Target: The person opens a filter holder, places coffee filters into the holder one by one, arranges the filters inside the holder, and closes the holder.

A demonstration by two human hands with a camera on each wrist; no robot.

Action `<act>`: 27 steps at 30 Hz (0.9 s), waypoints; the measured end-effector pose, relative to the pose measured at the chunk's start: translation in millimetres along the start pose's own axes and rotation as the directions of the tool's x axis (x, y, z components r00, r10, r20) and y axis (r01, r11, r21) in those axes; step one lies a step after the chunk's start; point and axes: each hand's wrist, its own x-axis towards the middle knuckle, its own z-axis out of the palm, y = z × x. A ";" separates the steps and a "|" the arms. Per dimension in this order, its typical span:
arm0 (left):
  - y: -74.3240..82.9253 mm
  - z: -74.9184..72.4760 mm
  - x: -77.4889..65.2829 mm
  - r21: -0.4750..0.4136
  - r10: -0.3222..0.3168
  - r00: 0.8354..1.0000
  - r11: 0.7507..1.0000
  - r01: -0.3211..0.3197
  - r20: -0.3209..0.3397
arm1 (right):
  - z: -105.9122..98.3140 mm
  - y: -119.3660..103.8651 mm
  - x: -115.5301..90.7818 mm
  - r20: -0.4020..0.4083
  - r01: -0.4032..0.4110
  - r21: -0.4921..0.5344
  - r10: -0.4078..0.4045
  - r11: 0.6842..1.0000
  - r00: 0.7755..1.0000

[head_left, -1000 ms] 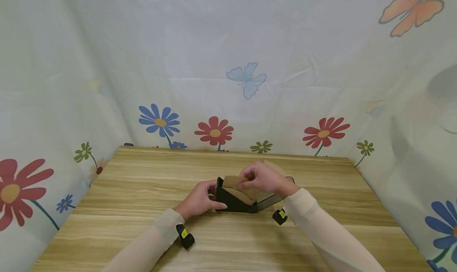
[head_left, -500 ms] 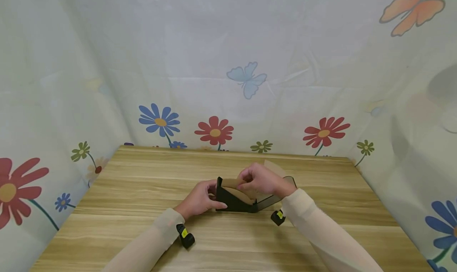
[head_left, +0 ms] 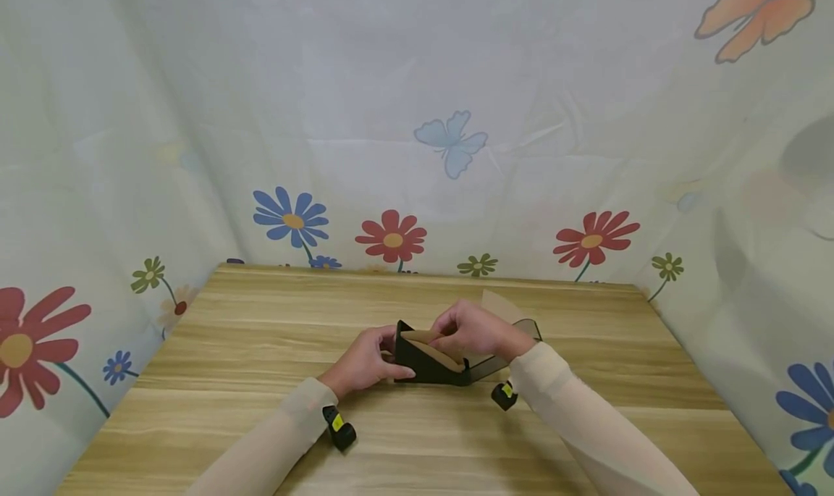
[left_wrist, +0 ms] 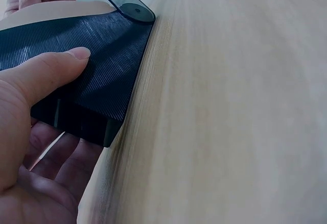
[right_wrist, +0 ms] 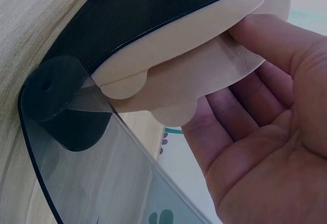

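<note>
Centrally, ribbed filter box (head_left: 426, 369): black and wedge-shaped, it appeared to sit on the wood-grain tabletop (head_left: 274, 315), its high end by the left hand; its slanted mouth presumably gave fingers easy entry. No brand or lettering could be made out on it.

Smoky clear lid (head_left: 490, 368): it hung from a round hinge at the low end, swung away from the mouth, seemingly so that the contents lay uncovered.

Tan filter papers (right_wrist: 186, 39): tabbed sheets, coffee filters by their look, stood layered inside the box, unprinted where visible.

Lifted paper (right_wrist: 179, 89): it leaned away from its neighbour, the two tabs apart.

Left hand (head_left: 368, 362): its thumb lay on the ribbed side wall and its fingers curled round the high end, clamped on the box, likely to steady it.

Right hand (head_left: 472, 329): thumb and fingers pinched the lifted paper between them, probably because so thin a sheet needed gripping on both faces.

Tan flap (head_left: 500, 305): it rose beyond the right hand; which paper it belonged to could not be told.

Wrist cameras (head_left: 340, 432): one at each wrist, each with a yellow-green sticker (head_left: 337, 423) too small to read.

Curtain (head_left: 326, 83): it bore flowers and butterflies, without legible words.
</note>
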 end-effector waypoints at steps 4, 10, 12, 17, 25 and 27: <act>1.4 -0.3 0.3 -0.009 0.000 1.000 1.000 0.000 0.005 | -0.2 -1.4 0.9 0.013 -0.005 -0.007 0.005 1.000 1.000; 0.9 -0.1 0.7 -0.013 0.000 1.000 1.000 0.000 0.010 | 0.7 -0.1 2.5 0.037 -0.002 -0.002 0.002 1.000 0.999; 1.1 0.1 0.7 -0.011 -0.001 1.000 1.000 0.001 0.010 | 1.3 0.1 2.8 0.040 0.000 -0.003 0.000 1.000 0.999; 1.7 0.9 0.1 -0.010 -0.007 1.000 1.000 0.007 0.005 | 2.6 0.4 3.7 0.035 0.013 -0.022 -0.012 1.000 0.999; 2.2 0.9 -0.9 -0.017 -0.018 1.000 1.000 0.018 -0.004 | 2.8 -0.2 3.4 0.069 0.047 -0.052 -0.043 0.998 0.997; 2.1 0.8 -0.9 -0.015 -0.019 1.000 1.000 0.019 -0.005 | 2.4 -1.0 3.2 0.087 0.054 -0.059 -0.049 0.997 0.995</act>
